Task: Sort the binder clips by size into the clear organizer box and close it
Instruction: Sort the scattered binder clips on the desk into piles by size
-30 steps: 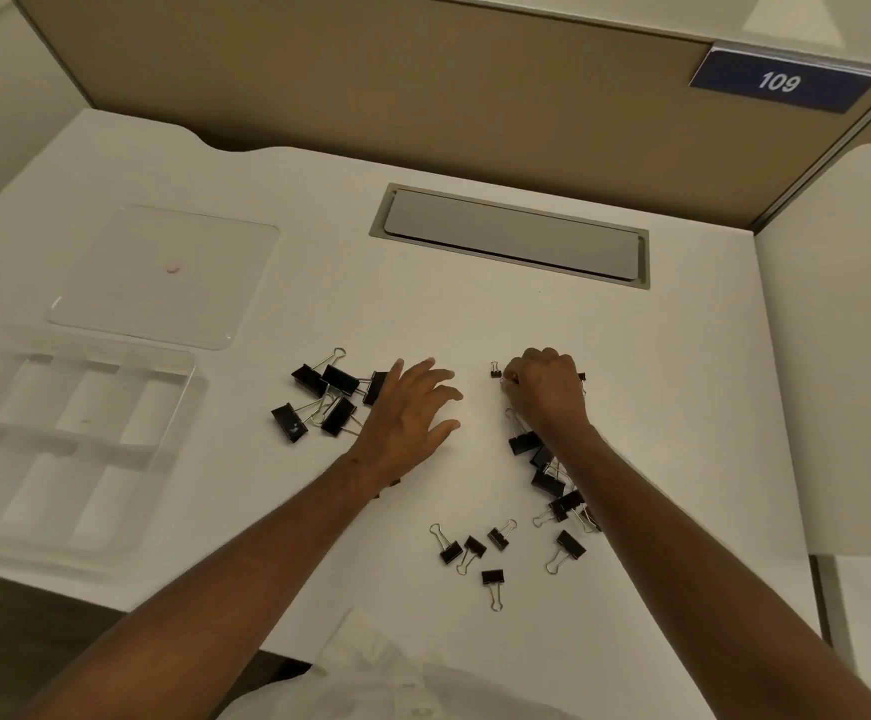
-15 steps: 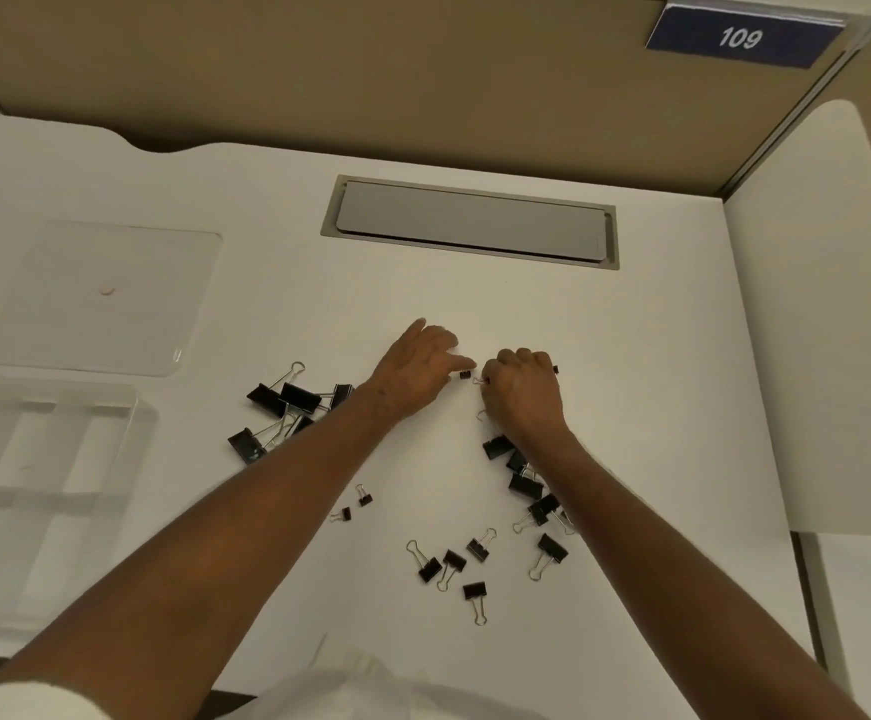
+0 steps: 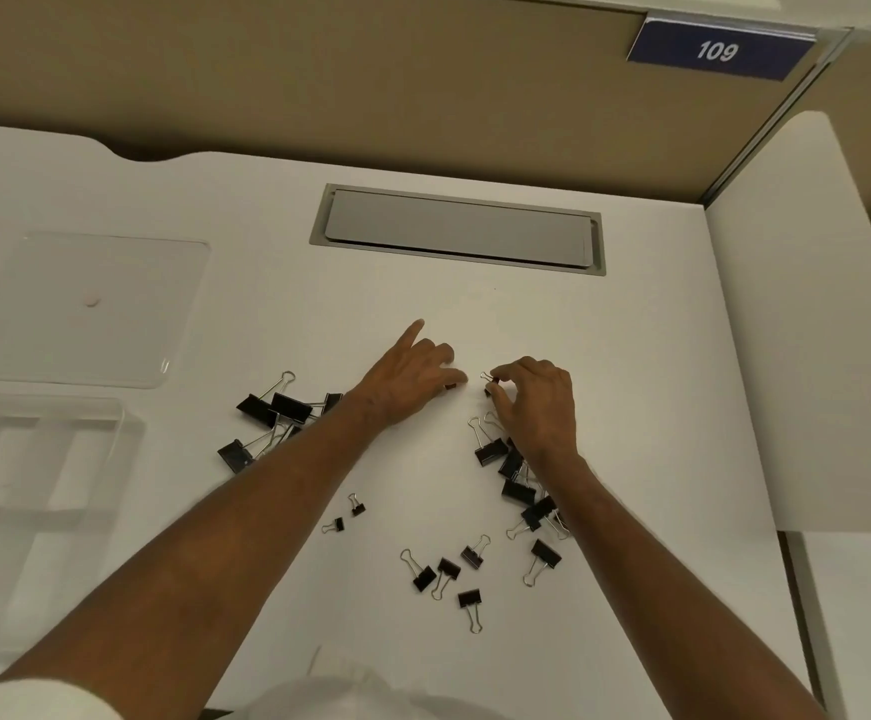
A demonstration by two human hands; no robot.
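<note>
Binder clips [image 3: 519, 491] scattered mid-worktop, none yet in clear organizer box [image 3: 33, 485] at left edge. Right hand [image 3: 539, 402] pinching one tiny clip [image 3: 490, 380]; left hand [image 3: 412, 379] pinching another, index finger extended. Likely light, rigid, slippery: best gripped by black body, not wire loops.

1. The binder clips [image 3: 490, 451] were black with silver wire handles.
2. The desk [image 3: 630, 407] was plain white.
3. The organizer box [image 3: 43, 459] and its lid [image 3: 79, 309] were clear.
4. The partition [image 3: 319, 80] was tan.
5. The sign [image 3: 716, 50] was navy with white numerals.
</note>
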